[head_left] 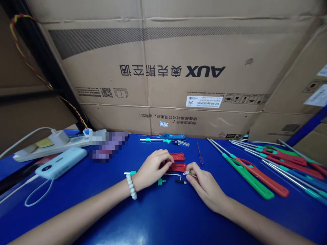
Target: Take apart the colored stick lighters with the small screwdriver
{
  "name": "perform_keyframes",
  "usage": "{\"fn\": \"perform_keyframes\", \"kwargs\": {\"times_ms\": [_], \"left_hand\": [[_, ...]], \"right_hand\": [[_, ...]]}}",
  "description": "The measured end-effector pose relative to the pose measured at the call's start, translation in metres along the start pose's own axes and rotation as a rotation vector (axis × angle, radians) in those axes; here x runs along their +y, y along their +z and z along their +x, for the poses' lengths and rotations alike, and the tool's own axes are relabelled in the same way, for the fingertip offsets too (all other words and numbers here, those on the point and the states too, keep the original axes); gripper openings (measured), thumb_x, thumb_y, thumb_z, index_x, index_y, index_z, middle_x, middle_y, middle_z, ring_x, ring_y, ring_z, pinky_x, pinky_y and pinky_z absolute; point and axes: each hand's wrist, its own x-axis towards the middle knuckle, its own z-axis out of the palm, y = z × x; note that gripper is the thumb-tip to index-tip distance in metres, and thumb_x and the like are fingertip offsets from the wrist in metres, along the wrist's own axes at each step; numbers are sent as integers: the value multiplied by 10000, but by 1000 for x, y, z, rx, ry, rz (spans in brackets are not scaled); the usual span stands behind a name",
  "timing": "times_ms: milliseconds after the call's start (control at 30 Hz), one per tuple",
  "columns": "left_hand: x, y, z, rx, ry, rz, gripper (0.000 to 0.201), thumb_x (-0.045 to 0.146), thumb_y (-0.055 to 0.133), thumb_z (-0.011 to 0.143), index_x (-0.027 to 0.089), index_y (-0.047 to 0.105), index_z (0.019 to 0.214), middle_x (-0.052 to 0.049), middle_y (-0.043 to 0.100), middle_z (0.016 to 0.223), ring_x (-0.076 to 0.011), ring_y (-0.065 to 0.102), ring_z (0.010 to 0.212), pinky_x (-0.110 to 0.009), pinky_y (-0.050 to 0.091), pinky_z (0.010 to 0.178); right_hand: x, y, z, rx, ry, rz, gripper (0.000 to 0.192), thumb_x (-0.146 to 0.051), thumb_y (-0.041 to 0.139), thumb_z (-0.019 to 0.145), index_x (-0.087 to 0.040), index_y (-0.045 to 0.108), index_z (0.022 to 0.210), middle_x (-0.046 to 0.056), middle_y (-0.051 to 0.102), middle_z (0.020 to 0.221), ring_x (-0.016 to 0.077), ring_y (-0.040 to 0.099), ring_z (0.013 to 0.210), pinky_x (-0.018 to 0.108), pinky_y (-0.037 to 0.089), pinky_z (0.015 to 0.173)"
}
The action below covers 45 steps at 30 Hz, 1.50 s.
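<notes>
My left hand, wearing a beaded bracelet, has its fingers curled over the near red lighter shell half, thumb and fingers closed at its left end. A second red shell half lies just behind. My right hand pinches a small clear part with a pale tip at the shell's right end; most of this part is hidden by the fingers. Between my hands lies a black igniter piece on a white wire. A green fitting and a metal tube show beside my left hand.
Behind lie a blue lighter shell, a metal tube and a screwdriver. Several long lighters, including a green one, spread at right. A power bank and power strip sit left. A large carton stands behind.
</notes>
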Motion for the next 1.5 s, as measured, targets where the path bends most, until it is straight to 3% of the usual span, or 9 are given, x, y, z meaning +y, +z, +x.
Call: {"fn": "perform_keyframes", "kwargs": {"times_ms": [133, 500, 700, 867, 1133, 1500], "left_hand": [[-2, -4, 1, -71, 43, 69, 105, 158, 522, 902, 189, 606, 848, 6, 611, 822, -166, 518, 779, -308, 351, 782], [2, 0, -5, -171, 222, 352, 105, 138, 505, 916, 169, 584, 853, -31, 586, 916, -180, 495, 833, -305, 324, 747], [2, 0, -6, -189, 191, 348, 29, 182, 589, 878, 180, 607, 900, -33, 561, 960, -196, 489, 902, -316, 335, 785], [1, 2, -7, -196, 172, 309, 133, 289, 631, 868, 188, 632, 955, -30, 568, 968, -200, 491, 910, -326, 334, 801], [5, 11, -7, -146, 132, 312, 69, 236, 618, 880, 184, 641, 842, -3, 595, 876, -179, 499, 856, -320, 322, 777], [9, 21, -6, -120, 95, 266, 125, 114, 476, 927, 153, 554, 838, -41, 572, 895, -190, 493, 840, -296, 368, 736]], "right_hand": [[2, 1, 1, 29, 17, 23, 76, -280, 335, 965, -230, 390, 950, -50, 476, 667, 139, 462, 572, 250, 342, 579], [4, 2, 0, 79, -26, 102, 132, -287, 367, 967, -220, 460, 903, 12, 564, 845, 165, 536, 766, 282, 391, 704], [7, 2, -1, 100, -32, 101, 143, -282, 367, 969, -218, 489, 929, 31, 581, 905, 181, 551, 848, 301, 403, 762], [6, 1, 0, 93, -29, 111, 142, -279, 371, 971, -221, 494, 933, 25, 593, 915, 173, 564, 854, 291, 407, 764], [4, 2, 3, 85, -10, 26, 123, -254, 395, 958, -215, 474, 872, 11, 591, 808, 164, 561, 744, 263, 417, 666], [3, 2, 2, 86, -13, -11, 130, -259, 376, 966, -226, 474, 888, 14, 613, 854, 180, 569, 779, 286, 417, 703]]}}
